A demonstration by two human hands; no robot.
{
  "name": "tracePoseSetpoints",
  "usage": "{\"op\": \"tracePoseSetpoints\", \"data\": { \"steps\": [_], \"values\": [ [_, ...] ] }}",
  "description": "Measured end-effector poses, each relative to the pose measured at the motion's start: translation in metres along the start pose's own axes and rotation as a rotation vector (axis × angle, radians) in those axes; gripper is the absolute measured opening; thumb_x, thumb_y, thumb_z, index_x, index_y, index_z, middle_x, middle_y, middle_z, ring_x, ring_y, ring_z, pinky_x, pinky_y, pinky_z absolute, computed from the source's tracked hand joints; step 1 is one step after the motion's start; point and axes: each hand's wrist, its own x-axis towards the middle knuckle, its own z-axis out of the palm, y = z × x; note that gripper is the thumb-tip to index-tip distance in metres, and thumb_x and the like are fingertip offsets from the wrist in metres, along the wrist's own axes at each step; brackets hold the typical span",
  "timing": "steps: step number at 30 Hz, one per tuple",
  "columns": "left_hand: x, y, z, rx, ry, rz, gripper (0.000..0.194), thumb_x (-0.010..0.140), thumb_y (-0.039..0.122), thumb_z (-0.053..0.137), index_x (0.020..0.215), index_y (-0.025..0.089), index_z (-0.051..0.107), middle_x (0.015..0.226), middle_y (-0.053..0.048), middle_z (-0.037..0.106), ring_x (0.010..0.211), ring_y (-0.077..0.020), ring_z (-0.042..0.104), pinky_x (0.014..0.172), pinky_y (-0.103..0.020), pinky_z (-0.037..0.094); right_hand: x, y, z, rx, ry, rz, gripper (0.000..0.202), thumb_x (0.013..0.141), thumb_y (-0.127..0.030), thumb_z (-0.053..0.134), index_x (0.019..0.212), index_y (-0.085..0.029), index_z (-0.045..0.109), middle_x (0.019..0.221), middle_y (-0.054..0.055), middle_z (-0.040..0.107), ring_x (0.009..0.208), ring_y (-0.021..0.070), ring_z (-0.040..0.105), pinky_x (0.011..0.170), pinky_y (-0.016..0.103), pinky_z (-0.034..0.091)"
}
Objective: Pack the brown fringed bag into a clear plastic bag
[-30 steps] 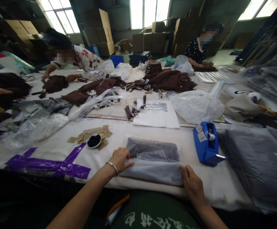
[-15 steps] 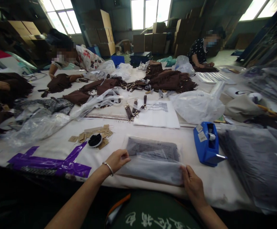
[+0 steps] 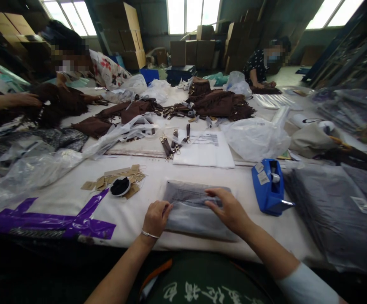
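Note:
A dark item in a clear plastic bag (image 3: 196, 219) lies flat in front of me, its near part covered by a cloudy plastic layer. At the bag's left edge, my left hand (image 3: 156, 216) has its thumb and fingers pinched on the plastic. Over the upper right part of the bag is my right hand (image 3: 228, 207), thumb and fingers apart, fingertips at the plastic. Whether it touches the bag is hard to tell. To the right stands a blue tape dispenser (image 3: 268, 188).
Left of the bag are brown tags (image 3: 99, 182) and a small white dish (image 3: 120, 192) of black bits. Purple tape (image 3: 53, 221) marks the table edge. Grey bagged items (image 3: 338, 211) are stacked at right. Brown fringed goods (image 3: 218, 103) lie behind; people work across the table.
My right hand has moved from the bag's lower right corner up and left over it, and opened. The cloudy layer lies flatter. The view has shifted slightly.

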Motion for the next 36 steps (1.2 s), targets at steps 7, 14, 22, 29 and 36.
{"op": "tracePoseSetpoints", "data": {
  "steps": [7, 14, 22, 29, 36],
  "values": [
    [-0.003, -0.005, 0.002, 0.002, 0.017, 0.055, 0.008, 0.090, 0.021, 0.051, 0.084, 0.019, 0.055, 0.074, -0.003, 0.059, 0.071, -0.0192, 0.053, 0.072, -0.034, 0.040, 0.068, -0.032, 0.046, 0.132, -0.710, -0.009, 0.040, 0.069, -0.033, 0.069, 0.107, -0.023, 0.062, 0.080, -0.002, 0.058, 0.072, 0.0138, 0.055, 0.064, 0.025, 0.042],
    [-0.001, -0.010, 0.006, -0.006, 0.005, 0.076, 0.005, 0.088, 0.022, 0.054, 0.085, 0.018, 0.056, 0.074, -0.003, 0.060, 0.071, -0.0190, 0.053, 0.074, -0.036, 0.040, 0.027, 0.012, -0.026, 0.008, -0.879, 0.038, 0.025, 0.067, -0.041, 0.070, 0.072, -0.018, 0.063, 0.068, -0.004, 0.052, 0.066, 0.0120, 0.049, 0.061, 0.024, 0.038],
    [0.001, -0.013, 0.000, 0.003, -0.049, 0.054, 0.010, 0.089, 0.026, 0.052, 0.085, 0.019, 0.056, 0.076, -0.003, 0.062, 0.075, -0.0200, 0.055, 0.077, -0.036, 0.040, -0.023, 0.052, -0.066, 0.046, -0.372, 0.156, 0.025, 0.072, -0.045, 0.064, 0.068, -0.021, 0.062, 0.092, 0.004, 0.060, 0.092, 0.0208, 0.053, 0.087, 0.035, 0.040],
    [0.015, -0.019, -0.009, 0.134, -0.141, 0.011, 0.017, 0.090, 0.031, 0.046, 0.085, 0.019, 0.057, 0.081, -0.006, 0.061, 0.079, -0.0237, 0.053, 0.077, -0.038, 0.043, -0.065, 0.078, -0.013, 0.213, 0.114, 0.537, 0.032, 0.076, -0.051, 0.055, 0.069, -0.019, 0.056, 0.062, -0.002, 0.054, 0.062, 0.0156, 0.051, 0.059, 0.026, 0.040],
    [0.045, 0.054, 0.027, 0.045, -0.298, 0.119, 0.016, 0.086, 0.035, 0.053, 0.089, 0.020, 0.058, 0.089, -0.006, 0.060, 0.088, -0.0250, 0.052, 0.079, -0.039, 0.041, -0.060, 0.085, -0.013, 0.251, 0.145, 0.509, 0.027, 0.071, -0.046, 0.062, 0.067, -0.019, 0.057, 0.061, -0.003, 0.056, 0.060, 0.0147, 0.052, 0.057, 0.026, 0.039]
  ]
}}
